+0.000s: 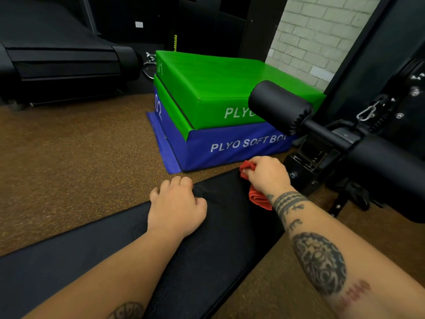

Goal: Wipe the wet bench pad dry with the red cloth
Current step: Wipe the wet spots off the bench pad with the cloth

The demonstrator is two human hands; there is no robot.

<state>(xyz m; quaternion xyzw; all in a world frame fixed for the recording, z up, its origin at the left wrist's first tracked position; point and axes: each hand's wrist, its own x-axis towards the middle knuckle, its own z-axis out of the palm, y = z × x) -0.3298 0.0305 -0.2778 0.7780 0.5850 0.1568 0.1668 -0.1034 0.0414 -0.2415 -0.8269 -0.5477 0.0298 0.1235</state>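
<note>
Head view: blue box (230, 146) reads "PLYO SOFT BOX".

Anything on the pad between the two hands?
No. In the head view, only bare black bench pad lies between the left hand and the right hand.

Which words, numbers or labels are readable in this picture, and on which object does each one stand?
"PLYO SOFT BOX" (last letter partly hidden): front of the blue box.
"02": left side of the blue box.
"PLYO", the rest hidden by the black roller pad: front of the green box.
"01": left side of the green box.
Small white label on the dark wall: too small to read.
Forearm tattoo lettering: too blurred to read.
</note>
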